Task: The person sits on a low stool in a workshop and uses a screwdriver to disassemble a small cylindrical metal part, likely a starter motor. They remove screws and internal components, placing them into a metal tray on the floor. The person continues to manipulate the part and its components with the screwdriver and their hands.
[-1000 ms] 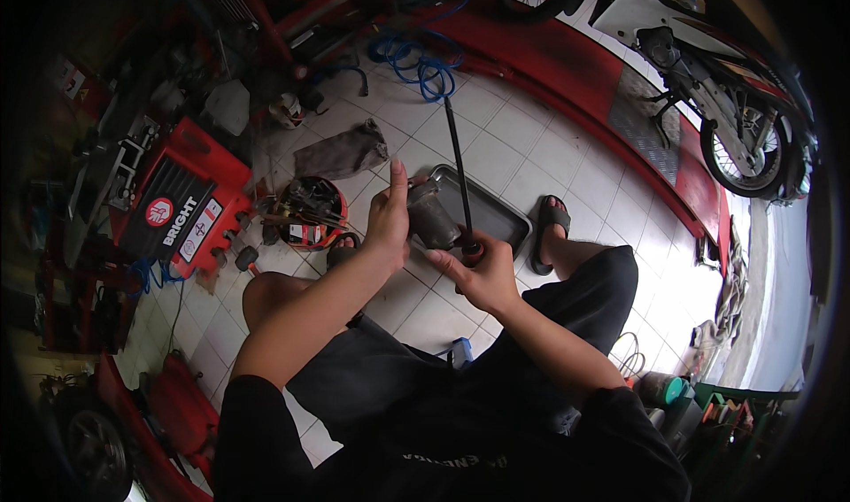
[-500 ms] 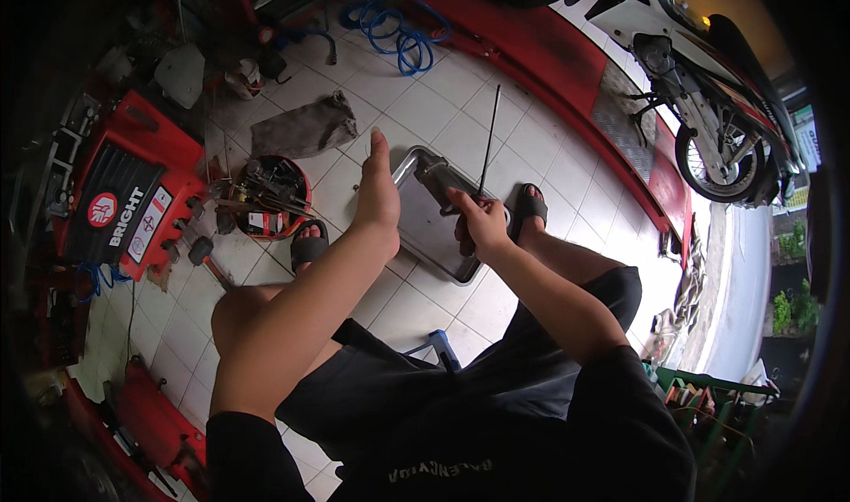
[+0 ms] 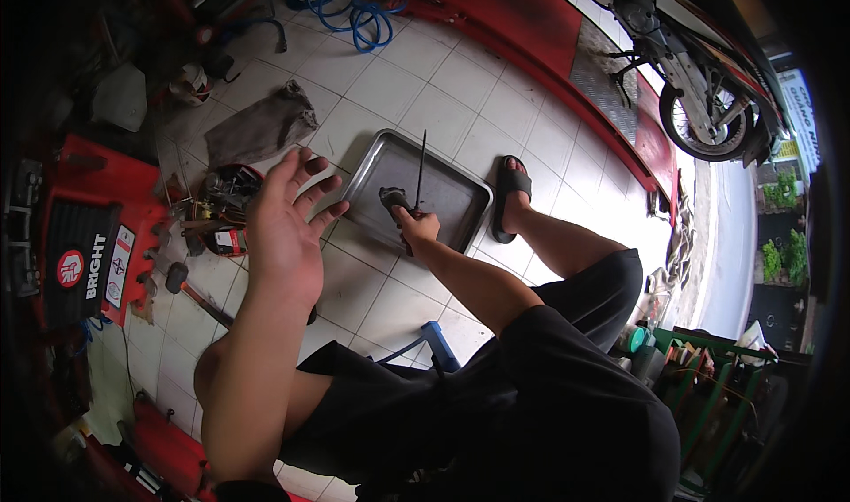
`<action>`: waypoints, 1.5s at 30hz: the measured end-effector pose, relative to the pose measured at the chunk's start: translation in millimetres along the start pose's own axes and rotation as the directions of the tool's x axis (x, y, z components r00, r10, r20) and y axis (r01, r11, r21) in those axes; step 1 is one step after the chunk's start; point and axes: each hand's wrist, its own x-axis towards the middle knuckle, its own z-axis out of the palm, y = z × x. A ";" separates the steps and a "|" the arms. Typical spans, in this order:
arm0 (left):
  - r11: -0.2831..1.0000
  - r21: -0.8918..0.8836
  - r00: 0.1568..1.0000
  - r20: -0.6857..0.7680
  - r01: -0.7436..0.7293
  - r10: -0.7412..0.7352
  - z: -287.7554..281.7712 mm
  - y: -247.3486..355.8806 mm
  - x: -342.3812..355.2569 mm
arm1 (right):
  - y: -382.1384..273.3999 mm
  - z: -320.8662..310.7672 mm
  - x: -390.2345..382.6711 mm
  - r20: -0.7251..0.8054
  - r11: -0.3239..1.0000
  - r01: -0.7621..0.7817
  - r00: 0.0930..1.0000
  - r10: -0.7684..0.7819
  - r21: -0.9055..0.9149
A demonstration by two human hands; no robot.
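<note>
Head view: right hand [image 3: 422, 228] grips metal part [image 3: 392, 198] and screwdriver [image 3: 421, 170], shaft pointing away, over tray [image 3: 456, 203]; empty left hand [image 3: 288, 223] spread leftward.

Daylight comes from the right, off the pale street [image 3: 724, 245], washing the nearby floor [image 3: 602, 223] into white glare; the left side falls dim. The tray [image 3: 376, 170] has a glinting rim. The part [image 3: 392, 198] at the right hand [image 3: 420, 228] is dark, its detail lost. The ramp [image 3: 522, 24] bows, and black vignetting swallows the corners.
</note>
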 end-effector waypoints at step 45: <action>0.919 -0.374 0.879 0.387 -0.126 0.278 -4.6 1.5 4.2 | -205.8 -52.6 -214.7 -0.070 -0.111 0.989 -0.118 -0.991 -0.095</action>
